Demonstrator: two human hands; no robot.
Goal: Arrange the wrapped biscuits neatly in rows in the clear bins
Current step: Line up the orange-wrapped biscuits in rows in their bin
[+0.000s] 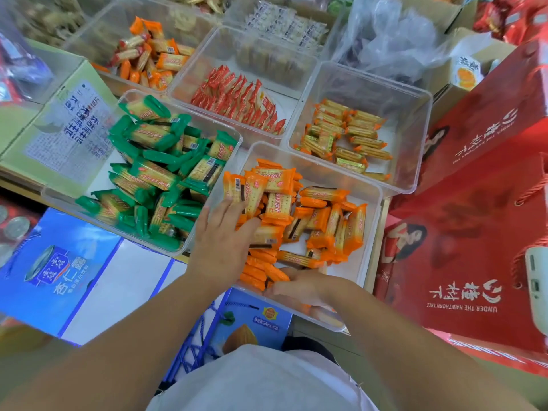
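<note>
The nearest clear bin holds a loose heap of orange-wrapped biscuits. My left hand reaches in over its left wall, fingers pressed against a stack of packets standing on edge at the bin's left side. My right hand lies at the near edge with its fingers on a short row of orange packets; whether it grips one I cannot tell. To the left, another clear bin is piled with green-wrapped biscuits.
Behind stand clear bins with red-wrapped packets, gold-wrapped packets and more orange ones. Red gift boxes line the right side. Blue drink cartons and a green carton lie at the left.
</note>
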